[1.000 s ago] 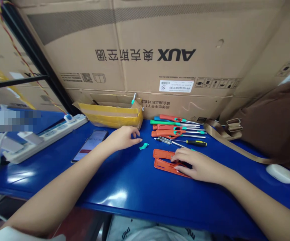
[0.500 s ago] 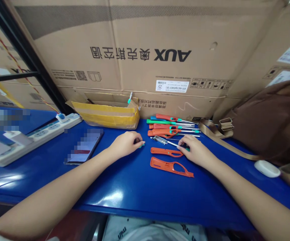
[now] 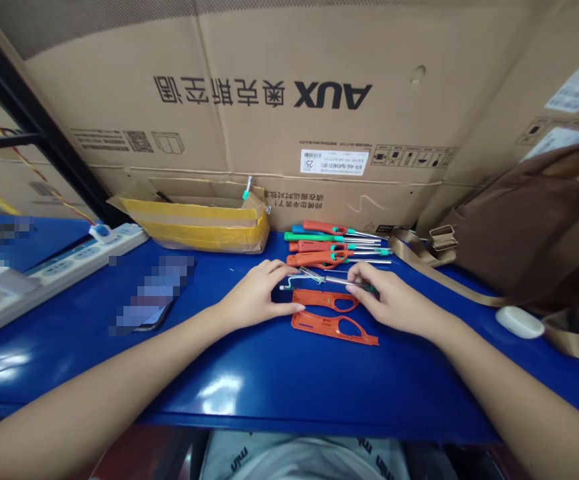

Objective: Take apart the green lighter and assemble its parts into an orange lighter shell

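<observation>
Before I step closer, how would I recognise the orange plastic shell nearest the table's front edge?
On the shiny blue tabletop, look right of the person's bare left hand. Two flat orange shells lie there. The nearer shell has the larger looped opening; the farther shell has a narrower one.

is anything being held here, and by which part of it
The right hand pinches the metal rod near its right end. The left hand is spread open, with no hold visible.
</observation>
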The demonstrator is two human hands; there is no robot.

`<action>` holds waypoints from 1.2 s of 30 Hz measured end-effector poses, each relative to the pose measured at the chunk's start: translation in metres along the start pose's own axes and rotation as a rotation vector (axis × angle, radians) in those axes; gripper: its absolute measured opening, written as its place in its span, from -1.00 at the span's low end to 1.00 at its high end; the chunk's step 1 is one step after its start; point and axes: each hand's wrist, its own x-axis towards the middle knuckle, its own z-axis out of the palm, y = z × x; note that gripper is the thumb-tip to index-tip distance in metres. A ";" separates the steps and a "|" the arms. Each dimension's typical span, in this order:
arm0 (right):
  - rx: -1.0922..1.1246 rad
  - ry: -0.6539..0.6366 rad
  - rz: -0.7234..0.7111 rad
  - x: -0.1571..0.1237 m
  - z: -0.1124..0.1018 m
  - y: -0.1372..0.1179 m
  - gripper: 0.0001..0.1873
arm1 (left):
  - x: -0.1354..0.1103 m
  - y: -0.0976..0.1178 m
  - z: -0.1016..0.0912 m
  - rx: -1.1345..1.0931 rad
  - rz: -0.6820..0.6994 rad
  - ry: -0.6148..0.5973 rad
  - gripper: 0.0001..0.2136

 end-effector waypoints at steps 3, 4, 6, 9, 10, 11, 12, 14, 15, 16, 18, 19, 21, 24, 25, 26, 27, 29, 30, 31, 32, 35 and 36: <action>-0.050 -0.075 0.005 -0.004 -0.012 -0.002 -0.78 | 0.000 0.003 0.003 0.000 0.059 -0.054 -0.54; -0.069 -0.093 -0.005 -0.005 -0.016 -0.001 -0.75 | 0.000 0.004 0.003 0.000 0.074 -0.075 -0.59; -0.098 -0.110 -0.031 -0.006 -0.021 0.002 -0.69 | 0.001 0.005 0.003 0.005 0.088 -0.115 -0.66; -0.130 -0.095 -0.037 -0.006 -0.029 0.007 -0.67 | 0.001 0.005 0.000 0.027 0.107 -0.151 -0.69; -0.142 -0.090 -0.035 -0.006 -0.031 0.007 -0.67 | 0.001 0.004 -0.001 0.040 0.115 -0.157 -0.69; -0.152 -0.087 -0.037 -0.007 -0.034 0.007 -0.68 | 0.002 0.003 -0.003 0.054 0.124 -0.163 -0.70; -0.158 -0.088 -0.044 -0.007 -0.037 0.007 -0.69 | 0.002 0.002 -0.005 0.069 0.132 -0.170 -0.71; -0.153 -0.098 -0.054 -0.008 -0.041 0.004 -0.70 | 0.002 0.001 -0.009 0.097 0.142 -0.180 -0.73; -0.143 -0.106 -0.056 -0.009 -0.043 0.002 -0.71 | 0.002 0.002 -0.011 0.107 0.144 -0.178 -0.74; -0.128 -0.119 -0.055 -0.009 -0.044 0.000 -0.73 | 0.001 0.003 -0.012 0.112 0.145 -0.173 -0.73; -0.086 -0.156 -0.054 -0.010 -0.044 -0.003 -0.74 | 0.001 0.007 -0.014 0.109 0.150 -0.154 -0.71; -0.059 -0.179 -0.056 -0.011 -0.043 -0.004 -0.75 | 0.001 0.009 -0.013 0.100 0.158 -0.150 -0.70; -0.007 -0.239 -0.060 -0.012 -0.041 -0.004 -0.75 | 0.000 0.014 -0.012 0.077 0.191 -0.160 -0.66; 0.018 -0.347 -0.050 -0.012 -0.038 -0.003 -0.81 | -0.002 0.018 -0.008 0.047 0.262 -0.206 -0.59; 0.011 -0.379 -0.039 -0.012 -0.036 -0.004 -0.83 | -0.002 0.019 -0.006 0.042 0.279 -0.221 -0.56; 0.003 -0.408 -0.026 -0.012 -0.035 -0.004 -0.83 | -0.003 0.018 -0.005 0.041 0.288 -0.233 -0.56; -0.002 -0.436 -0.011 -0.012 -0.034 -0.004 -0.83 | -0.003 0.018 -0.004 0.041 0.290 -0.242 -0.57; 0.001 -0.487 0.017 -0.011 -0.032 -0.005 -0.79 | -0.003 0.017 -0.003 0.043 0.289 -0.250 -0.63; 0.006 -0.509 0.027 -0.011 -0.032 -0.005 -0.78 | -0.003 0.016 -0.003 0.041 0.292 -0.250 -0.66; 0.010 -0.525 0.035 -0.011 -0.032 -0.005 -0.78 | -0.002 0.016 -0.003 0.038 0.299 -0.248 -0.69; 0.010 -0.536 0.040 -0.011 -0.031 -0.004 -0.79 | -0.002 0.015 -0.004 0.035 0.310 -0.245 -0.71; -0.024 -0.556 0.069 -0.012 -0.032 0.000 -0.81 | -0.001 0.014 -0.005 0.039 0.337 -0.241 -0.77; -0.040 -0.566 0.081 -0.012 -0.032 0.002 -0.81 | -0.001 0.014 -0.006 0.047 0.338 -0.240 -0.78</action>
